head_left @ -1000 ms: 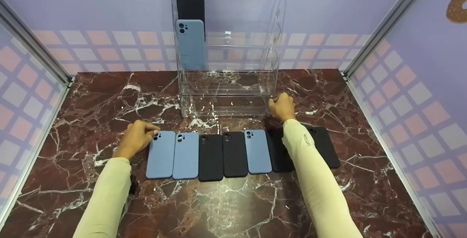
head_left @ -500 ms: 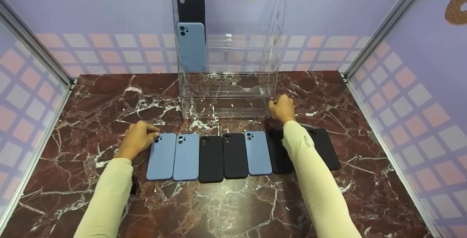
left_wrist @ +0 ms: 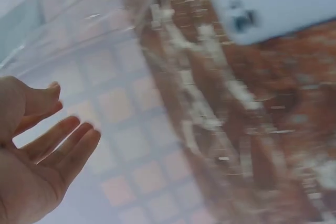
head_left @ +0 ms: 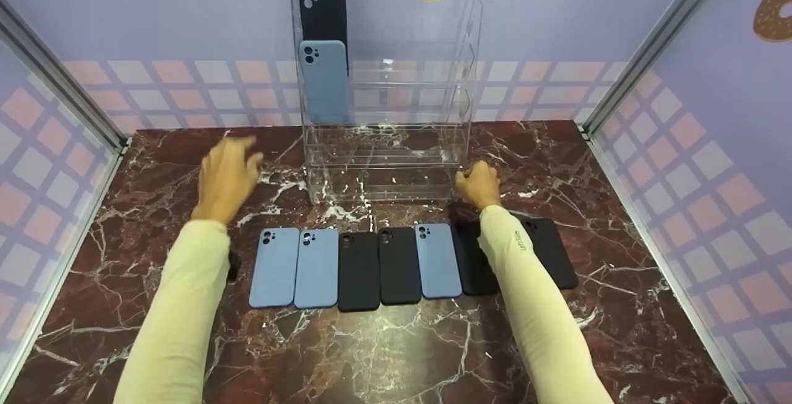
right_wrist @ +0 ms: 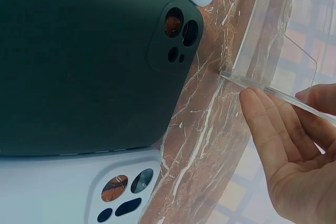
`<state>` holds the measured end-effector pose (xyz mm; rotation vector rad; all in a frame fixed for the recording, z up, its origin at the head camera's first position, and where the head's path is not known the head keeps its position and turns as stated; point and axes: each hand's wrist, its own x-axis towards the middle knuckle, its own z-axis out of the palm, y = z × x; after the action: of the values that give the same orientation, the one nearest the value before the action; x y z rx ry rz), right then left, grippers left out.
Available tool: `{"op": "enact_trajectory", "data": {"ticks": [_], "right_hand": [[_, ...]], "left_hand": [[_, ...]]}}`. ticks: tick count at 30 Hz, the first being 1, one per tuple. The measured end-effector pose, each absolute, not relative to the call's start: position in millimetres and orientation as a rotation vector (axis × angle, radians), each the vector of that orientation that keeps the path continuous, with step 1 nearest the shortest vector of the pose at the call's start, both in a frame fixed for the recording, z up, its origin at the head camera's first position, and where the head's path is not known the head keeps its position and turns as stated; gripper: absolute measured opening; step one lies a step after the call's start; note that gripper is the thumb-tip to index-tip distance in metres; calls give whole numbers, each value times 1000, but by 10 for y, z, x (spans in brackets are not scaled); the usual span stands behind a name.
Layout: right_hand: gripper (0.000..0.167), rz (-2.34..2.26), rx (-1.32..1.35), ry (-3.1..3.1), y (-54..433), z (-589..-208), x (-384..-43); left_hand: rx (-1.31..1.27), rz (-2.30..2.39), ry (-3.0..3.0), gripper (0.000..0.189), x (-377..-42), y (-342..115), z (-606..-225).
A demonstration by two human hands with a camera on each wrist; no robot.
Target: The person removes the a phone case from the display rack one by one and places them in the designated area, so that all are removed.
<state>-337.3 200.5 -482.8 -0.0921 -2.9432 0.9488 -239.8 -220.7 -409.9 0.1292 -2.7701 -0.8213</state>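
Observation:
My left hand (head_left: 226, 176) is in the air left of the clear acrylic display stand (head_left: 387, 159), blurred in the head view. Its fingers are relaxed and hold nothing in the left wrist view. With thumb and fingers on either face, my right hand (right_wrist: 302, 156) pinches the stand's lower right side panel (right_wrist: 283, 96). Inside the stand, at its left side, a black phone case (head_left: 323, 11) stands in the back tier and a blue phone case (head_left: 325, 82) in the tier before it. Several more cases lie in a row in front, including a blue case (head_left: 274, 268) and a black case (head_left: 359, 272).
The row lies on a dark red marbled tabletop (head_left: 383, 354). My right sleeve (head_left: 538, 292) hides part of its right end, where another black case (head_left: 550, 255) shows. Lilac walls with a checked band (head_left: 192, 79) close in the back and both sides.
My left hand has lifted off the top of the leftmost blue case and moved forward, away from the row. The right hand has stayed on the stand's side.

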Motion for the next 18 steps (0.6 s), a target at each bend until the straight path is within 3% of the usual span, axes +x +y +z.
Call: {"op": "enact_trajectory", "data": {"ticks": [9, 18], "right_hand": [[30, 951, -108, -2948, 2019, -4836, -3380], [29, 981, -127, -2950, 2004, -4813, -3378]], "left_hand": [[35, -694, -2693, 54, -2770, -1903, -3589], [-33, -585, -2701, 66, -3042, -1652, -3395]]}}
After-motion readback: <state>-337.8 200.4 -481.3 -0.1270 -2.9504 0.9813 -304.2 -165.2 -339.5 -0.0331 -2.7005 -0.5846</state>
